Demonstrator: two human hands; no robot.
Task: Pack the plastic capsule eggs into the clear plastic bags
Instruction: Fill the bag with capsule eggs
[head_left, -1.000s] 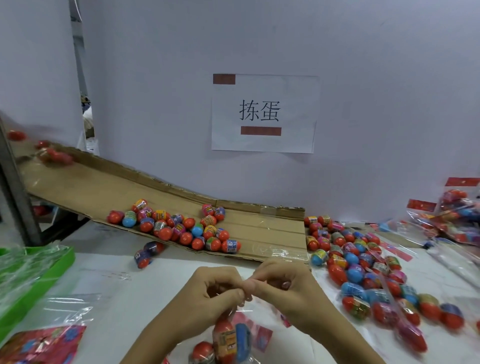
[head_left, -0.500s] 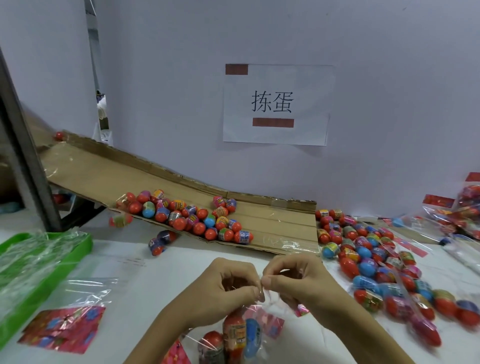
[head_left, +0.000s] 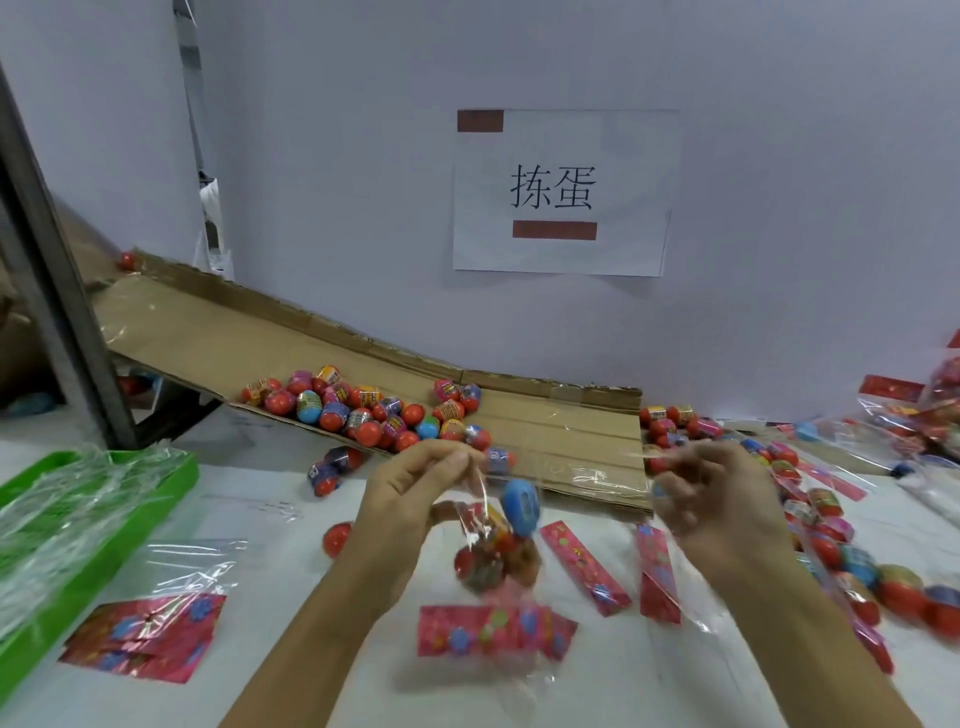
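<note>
- I see the left hand (head_left: 415, 488) raised above the white table (head_left: 270, 525), thumb and fingers pinching the top of a clear plastic bag (head_left: 488, 561).
- That bag hangs from the pinch, holding several capsule eggs, a blue egg (head_left: 521, 505) uppermost; its red patterned header card (head_left: 493, 631) is at the bottom.
- My right hand (head_left: 717, 499) is motion-blurred, fingers curled; I cannot tell whether it grips anything.
- Loose capsule eggs (head_left: 363, 410) lie clustered on a sloping cardboard ramp (head_left: 561, 426); more eggs (head_left: 831, 530) spread along the table's right side.
- Empty bags (head_left: 145, 623) lie flat at left beside a green tray (head_left: 104, 551).
- A paper sign (head_left: 563, 192) hangs on the wall.
</note>
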